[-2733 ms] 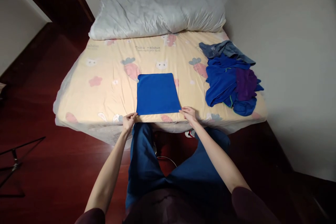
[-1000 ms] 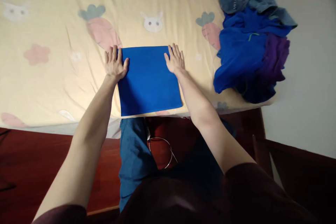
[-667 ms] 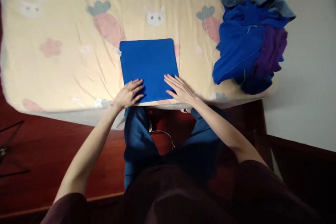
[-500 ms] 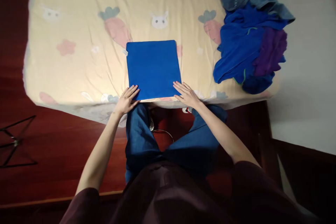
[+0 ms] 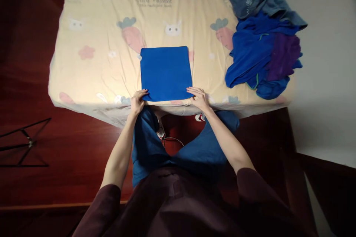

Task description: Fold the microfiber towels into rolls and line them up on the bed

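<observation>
A flat square blue cloth (image 5: 167, 74) lies on the bed near its front edge, with a small white tag at its upper left side. My left hand (image 5: 138, 100) pinches the near left corner, fingers on top and the thumb tucked at the edge. At the near right corner, my right hand (image 5: 198, 97) grips the cloth in the same way, its fingers lying over the top. The near edge between both hands looks slightly lifted or curved.
To the right lies a crumpled heap of clothes: a grey-blue garment (image 5: 267, 3), a blue garment (image 5: 250, 52) and a purple cloth (image 5: 285, 57). A patterned yellow sheet (image 5: 97, 74) covers the bed. Black stand legs (image 5: 29, 143) rest on the floor at left.
My hands have gone from lying flat on the near corners to gripping them. The near edge of the cloth has shifted slightly. The view has tilted, showing more of the bed's far side.
</observation>
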